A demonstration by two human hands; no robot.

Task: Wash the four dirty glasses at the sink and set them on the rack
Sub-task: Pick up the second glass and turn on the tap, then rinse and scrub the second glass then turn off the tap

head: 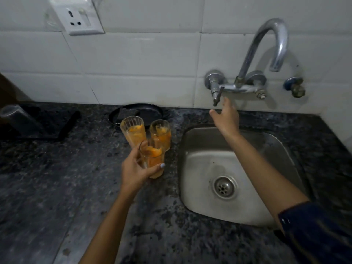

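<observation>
Home kitchen: steel sink (192,168), wall tap (266,54), granite counter (57,178).

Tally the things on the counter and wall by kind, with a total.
Dirty glasses: 3, one in the left hand, two standing behind it
Clean-looking glass on the dark rack at left: 1
Dark pan: 1
Tap: 1, with the open right hand just below its lever
Sink: 1
Wall socket: 1
Total: 8
</observation>
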